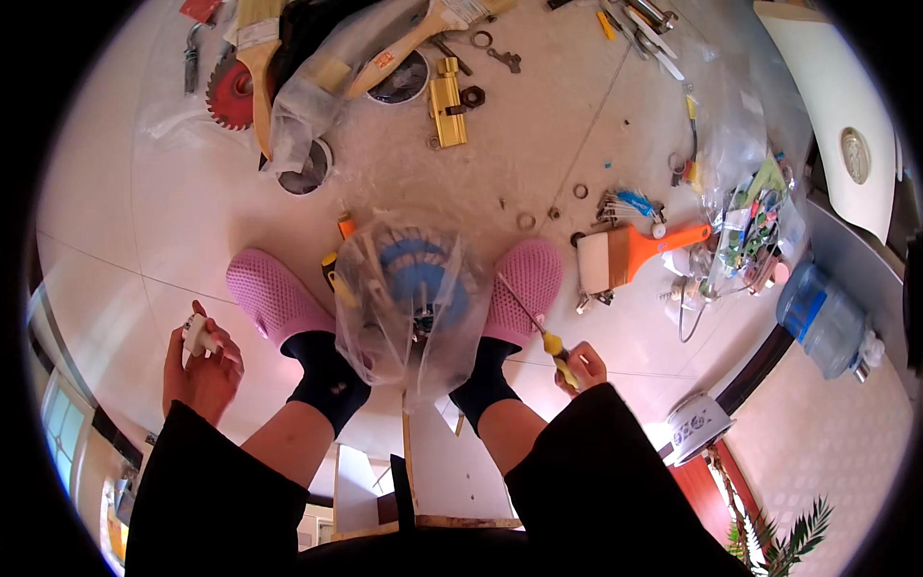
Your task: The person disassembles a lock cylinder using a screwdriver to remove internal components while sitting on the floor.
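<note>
My left hand [204, 377], palm up at the left, has its fingers closed around a small white plastic part [198, 337]. My right hand [585, 368] grips a screwdriver [552, 345] by its yellow and black handle. The thin metal shaft slants up and left over my right pink clog [532, 288]. Between my feet stands a clear plastic bag [370, 337] with blue round pieces [415, 274] in it; neither hand touches it. My left pink clog [279, 293] is beside the bag.
Beyond my feet lie wooden-handled paintbrushes [257, 48], a red circular saw blade [231, 94] and a brass lock cylinder [447, 104]. To the right are an orange-handled paintbrush [635, 255], a bag of small parts [755, 226] and a large water bottle [817, 322].
</note>
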Motion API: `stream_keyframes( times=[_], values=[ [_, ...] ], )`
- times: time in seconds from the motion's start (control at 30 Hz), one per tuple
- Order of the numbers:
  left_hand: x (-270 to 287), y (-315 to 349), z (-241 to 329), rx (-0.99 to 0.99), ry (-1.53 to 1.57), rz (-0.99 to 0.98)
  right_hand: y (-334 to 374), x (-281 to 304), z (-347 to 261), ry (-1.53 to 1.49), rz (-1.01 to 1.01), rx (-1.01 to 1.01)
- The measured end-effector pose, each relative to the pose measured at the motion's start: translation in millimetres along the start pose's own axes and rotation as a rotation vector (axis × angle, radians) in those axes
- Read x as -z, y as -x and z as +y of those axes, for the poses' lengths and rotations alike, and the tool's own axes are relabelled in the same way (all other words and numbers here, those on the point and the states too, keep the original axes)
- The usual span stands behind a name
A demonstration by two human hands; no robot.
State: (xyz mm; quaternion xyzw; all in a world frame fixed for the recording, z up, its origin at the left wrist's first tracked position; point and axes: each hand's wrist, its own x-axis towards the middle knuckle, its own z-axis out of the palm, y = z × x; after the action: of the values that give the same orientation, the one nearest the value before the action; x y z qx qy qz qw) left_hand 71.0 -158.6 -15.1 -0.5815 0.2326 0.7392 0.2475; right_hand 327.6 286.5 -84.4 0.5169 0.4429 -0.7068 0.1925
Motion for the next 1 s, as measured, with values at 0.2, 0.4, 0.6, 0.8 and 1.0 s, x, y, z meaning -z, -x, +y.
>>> stream_keyframes(
  times=[0.2, 0.4, 0.6, 0.8, 1.0],
  values=[
    [0, -1, -3, 0.011, -0.007, 0.041, -7, -4, 0, -0.195, -0.011, 0.016],
    [-4, -1, -5, 0.009, -0.004, 0.098, -5, -25, -29, -0.449, 0.034, 0.128],
    [-8, 3, -8, 0.002, -0.008, 0.06, -14, -19, -23, -0.198, 0.269, -0.011],
    [-13, -2, -9, -0.025, 0.006, 0.104, -18, -8, -30, 0.05, 0.39, 0.124],
    [12, -10, 1, 0.027, -0.012, 0.008, 2, -16, -23, -0.415, 0.314, 0.162]
  ],
)
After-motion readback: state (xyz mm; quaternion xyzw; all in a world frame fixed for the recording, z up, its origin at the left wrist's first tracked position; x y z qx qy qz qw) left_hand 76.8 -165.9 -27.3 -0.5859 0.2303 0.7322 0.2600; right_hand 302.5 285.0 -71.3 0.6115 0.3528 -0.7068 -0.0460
